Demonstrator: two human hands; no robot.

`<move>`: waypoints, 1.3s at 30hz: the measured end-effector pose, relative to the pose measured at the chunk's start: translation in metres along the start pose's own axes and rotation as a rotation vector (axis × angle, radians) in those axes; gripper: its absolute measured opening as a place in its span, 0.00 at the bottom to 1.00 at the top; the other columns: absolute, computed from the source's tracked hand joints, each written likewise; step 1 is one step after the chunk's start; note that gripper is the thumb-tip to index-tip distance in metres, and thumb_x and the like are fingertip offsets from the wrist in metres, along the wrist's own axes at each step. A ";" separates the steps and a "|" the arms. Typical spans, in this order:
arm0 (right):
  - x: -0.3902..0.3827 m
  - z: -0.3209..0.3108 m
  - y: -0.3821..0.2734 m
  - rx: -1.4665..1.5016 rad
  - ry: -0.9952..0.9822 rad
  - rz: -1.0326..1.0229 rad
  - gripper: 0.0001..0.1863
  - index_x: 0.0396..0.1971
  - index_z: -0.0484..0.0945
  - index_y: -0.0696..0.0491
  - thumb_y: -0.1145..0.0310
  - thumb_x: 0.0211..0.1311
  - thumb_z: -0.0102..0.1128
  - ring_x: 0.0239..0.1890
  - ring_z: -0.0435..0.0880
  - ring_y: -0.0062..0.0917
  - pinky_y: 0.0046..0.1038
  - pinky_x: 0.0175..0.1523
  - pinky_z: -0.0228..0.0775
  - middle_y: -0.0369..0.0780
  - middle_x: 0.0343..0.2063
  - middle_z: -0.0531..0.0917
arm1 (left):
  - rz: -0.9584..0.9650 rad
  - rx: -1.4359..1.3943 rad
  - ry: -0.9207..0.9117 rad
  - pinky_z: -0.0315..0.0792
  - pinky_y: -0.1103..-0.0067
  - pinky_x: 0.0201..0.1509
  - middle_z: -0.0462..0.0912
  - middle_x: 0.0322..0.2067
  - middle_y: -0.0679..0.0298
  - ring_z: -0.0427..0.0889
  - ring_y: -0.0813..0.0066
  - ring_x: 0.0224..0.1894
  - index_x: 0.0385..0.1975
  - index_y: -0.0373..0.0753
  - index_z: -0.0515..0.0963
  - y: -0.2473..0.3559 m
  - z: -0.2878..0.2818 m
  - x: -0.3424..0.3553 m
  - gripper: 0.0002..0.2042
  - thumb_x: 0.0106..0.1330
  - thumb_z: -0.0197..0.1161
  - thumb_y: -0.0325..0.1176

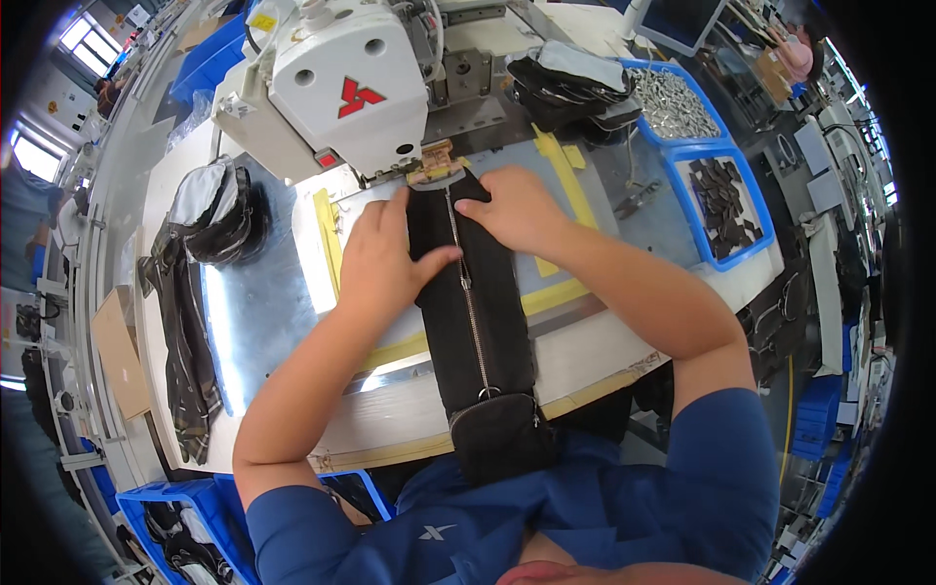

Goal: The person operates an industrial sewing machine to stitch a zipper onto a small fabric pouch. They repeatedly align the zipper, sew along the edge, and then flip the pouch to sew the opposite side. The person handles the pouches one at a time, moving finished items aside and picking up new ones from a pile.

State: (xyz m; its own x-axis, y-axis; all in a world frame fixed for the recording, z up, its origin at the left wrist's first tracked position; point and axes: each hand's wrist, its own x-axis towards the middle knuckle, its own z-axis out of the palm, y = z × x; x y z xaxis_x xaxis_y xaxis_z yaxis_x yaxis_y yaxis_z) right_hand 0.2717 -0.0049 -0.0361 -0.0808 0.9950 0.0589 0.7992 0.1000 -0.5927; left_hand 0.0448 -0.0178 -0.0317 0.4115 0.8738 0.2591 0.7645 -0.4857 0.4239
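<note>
A long black fabric piece (480, 341) with a central metal zipper and a pouch at its near end runs from beneath the white sewing machine head (346, 93) down to my lap. My left hand (388, 253) holds its left edge near the far end, thumb on the zipper. My right hand (512, 210) grips the right edge just below the needle area, thumb beside the zipper. The far end lies at a brass-coloured clamp (434, 156), with yellow tape (570, 195) on the plate around it.
Stacked pouches sit left (210, 210) and back right (570, 88). Blue trays at right hold metal bits (673, 102) and dark pieces (721, 205). Dark cloth (180, 351) hangs at left. Blue bins (171, 526) are below left. Co-workers (795, 58) are in the background.
</note>
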 end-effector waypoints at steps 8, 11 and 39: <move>0.017 0.002 -0.002 -0.108 -0.110 0.020 0.20 0.44 0.86 0.62 0.57 0.73 0.65 0.56 0.83 0.53 0.49 0.61 0.75 0.55 0.50 0.85 | 0.383 0.184 -0.116 0.64 0.57 0.77 0.76 0.68 0.45 0.73 0.46 0.72 0.69 0.27 0.73 -0.002 0.008 -0.006 0.52 0.55 0.75 0.68; 0.022 0.005 0.006 -0.087 -0.032 -0.014 0.21 0.40 0.86 0.63 0.55 0.69 0.67 0.52 0.83 0.55 0.49 0.58 0.75 0.58 0.44 0.86 | 0.365 0.188 -0.128 0.64 0.58 0.77 0.76 0.68 0.44 0.73 0.46 0.72 0.68 0.26 0.72 -0.001 0.010 0.003 0.53 0.54 0.74 0.69; 0.006 -0.006 0.009 -0.242 -0.105 -0.601 0.30 0.48 0.79 0.59 0.49 0.57 0.75 0.64 0.80 0.48 0.50 0.75 0.65 0.55 0.63 0.79 | 0.335 -0.089 -0.255 0.69 0.56 0.73 0.73 0.66 0.37 0.75 0.39 0.68 0.67 0.21 0.69 -0.010 0.010 0.038 0.59 0.42 0.82 0.64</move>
State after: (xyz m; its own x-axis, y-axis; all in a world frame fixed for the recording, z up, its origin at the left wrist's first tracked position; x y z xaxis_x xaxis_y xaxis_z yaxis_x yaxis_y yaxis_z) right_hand 0.2823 0.0015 -0.0360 -0.6031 0.7613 0.2380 0.7069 0.6483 -0.2828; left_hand 0.0579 0.0203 -0.0349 0.7477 0.6400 0.1772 0.5266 -0.7339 0.4290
